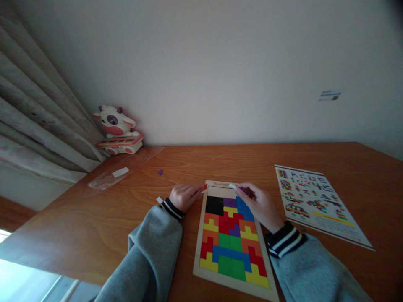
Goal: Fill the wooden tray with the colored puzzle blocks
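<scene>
Both hands are up at the far end of the puzzle board (198, 251), which lies flat on the tabletop (94, 226) right in front of the person. The left hand (185, 196) sits just off the board's far left corner, fingers curled in. A red bit (204, 188) shows at its fingertips, but it is too small to tell whether that is truly gripped. The right hand (260, 204) lies over the board's far right corner, fingers closed around a purple piece (245, 191), one fingertip stretched along the far rim. The hands are apart, with the board's far edge between them.

The board is packed with coloured blocks: red, yellow, green, blue, orange. There is a black patch (214, 205) at far left, near the left hand. To the right lies a pattern sheet (315, 201), close to the right sleeve. A stray purple piece (160, 172) sits alone beyond the left hand. Further left is a clear bag (108, 179), and a cow toy (118, 128) stands against the wall.
</scene>
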`<state>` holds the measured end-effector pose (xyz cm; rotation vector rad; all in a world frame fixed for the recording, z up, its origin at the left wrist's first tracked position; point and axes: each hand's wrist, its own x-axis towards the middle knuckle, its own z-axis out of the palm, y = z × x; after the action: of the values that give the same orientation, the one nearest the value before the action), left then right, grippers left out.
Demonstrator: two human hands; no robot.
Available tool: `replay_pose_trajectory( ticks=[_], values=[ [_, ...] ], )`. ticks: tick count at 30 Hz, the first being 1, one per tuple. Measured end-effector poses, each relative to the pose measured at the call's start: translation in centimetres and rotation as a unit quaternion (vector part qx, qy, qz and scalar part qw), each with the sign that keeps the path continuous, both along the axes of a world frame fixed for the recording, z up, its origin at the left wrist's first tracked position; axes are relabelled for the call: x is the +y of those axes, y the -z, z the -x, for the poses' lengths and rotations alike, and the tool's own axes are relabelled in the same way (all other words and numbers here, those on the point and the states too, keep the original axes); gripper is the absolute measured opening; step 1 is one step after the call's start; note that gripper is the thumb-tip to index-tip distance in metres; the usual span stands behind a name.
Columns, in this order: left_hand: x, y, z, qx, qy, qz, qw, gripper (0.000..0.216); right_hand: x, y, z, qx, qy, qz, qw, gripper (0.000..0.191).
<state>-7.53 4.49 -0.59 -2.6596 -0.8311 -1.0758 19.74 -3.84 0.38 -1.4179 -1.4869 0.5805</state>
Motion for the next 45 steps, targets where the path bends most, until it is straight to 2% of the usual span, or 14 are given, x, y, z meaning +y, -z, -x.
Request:
replay_pose_trajectory(
  ticks=[4, 8, 12, 15, 22, 28, 34, 39, 43, 45],
  values=[
    [0.0, -0.3, -2.7, 0.088, 0.037, -0.032, 0.995, 0.018, -0.1, -0.2, 0.1, -0.001, 0.004, 0.002, 1.000, 0.041],
    [-0.1, -0.1, -4.4, 0.070, 0.059, -0.002, 0.996, 0.023, 0.0, 0.1, -0.1, 0.000, 0.005, 0.006, 1.000, 0.039],
    [0.1, 0.1, -4.5, 0.064, 0.119, 0.040, 0.990, 0.025, 0.1, 0.4, -0.3, 0.003, -0.003, 0.006, 1.000, 0.035],
    [0.2, 0.2, -3.9, 0.088, 0.133, 0.052, 0.986, 0.027, 0.2, 0.4, -0.3, -0.004, -0.003, 0.007, 1.000, 0.034],
    [-0.3, 0.1, -2.8, 0.138, 0.065, 0.024, 0.988, 0.034, 0.2, 0.7, -0.3, -0.004, -0.003, 0.024, 1.000, 0.036],
    [-0.4, 0.2, -2.7, 0.172, 0.016, 0.043, 0.984, 0.041, 0.4, 1.1, -0.4, 0.007, -0.008, 0.030, 0.999, 0.037],
    [-0.5, 0.2, -2.8, 0.149, 0.014, 0.057, 0.987, 0.038, 0.3, 0.2, -0.3, 0.061, -0.017, 0.054, 0.996, 0.044],
    [-0.9, -0.3, -3.4, 0.053, 0.023, 0.040, 0.998, 0.035, 0.0, -0.4, -0.2, 0.076, -0.021, 0.060, 0.995, 0.048],
    [-1.5, -0.3, -4.1, 0.004, 0.088, 0.013, 0.996, 0.038, -0.4, -0.5, 0.4, 0.034, -0.079, 0.064, 0.994, 0.039],
    [-1.8, -0.1, -4.4, 0.003, 0.131, -0.002, 0.991, 0.032, -0.5, -0.5, 0.8, 0.009, -0.110, 0.050, 0.993, 0.032]
  ],
)
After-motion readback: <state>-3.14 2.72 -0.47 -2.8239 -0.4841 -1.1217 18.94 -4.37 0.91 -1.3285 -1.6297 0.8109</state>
